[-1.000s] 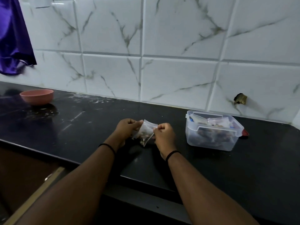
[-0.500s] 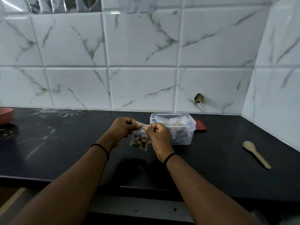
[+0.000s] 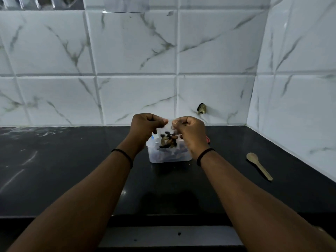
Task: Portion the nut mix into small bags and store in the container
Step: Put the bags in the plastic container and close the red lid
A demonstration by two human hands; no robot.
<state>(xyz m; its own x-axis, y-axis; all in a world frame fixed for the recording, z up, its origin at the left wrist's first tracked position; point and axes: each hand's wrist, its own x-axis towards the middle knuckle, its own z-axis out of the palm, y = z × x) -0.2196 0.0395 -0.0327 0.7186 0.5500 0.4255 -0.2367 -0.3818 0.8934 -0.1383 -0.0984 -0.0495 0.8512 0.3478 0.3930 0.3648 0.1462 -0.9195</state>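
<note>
The left hand and the right hand are both pinching the top edge of a small clear bag, thumbs and fingers curled onto the plastic at either corner, so that the bag is hanging between them with its load of nut mix sagging at the bottom. It is hovering just above the open container, which is sitting on the black counter near the tiled wall and already appears to be holding other filled bags, though its contents are dim and partly hidden behind the hands. The main risk lies in the seal: whether the strip is fully pressed shut cannot be told from here, and if a stretch is left open, nuts are likely going to spill when the bag is dropped in or tipped on its side. The film is thin and slippery, so a loose pinch at one corner could let the bag swing and fall outside the rim. A wooden spoon is lying well apart to the right, out of the way.
</note>
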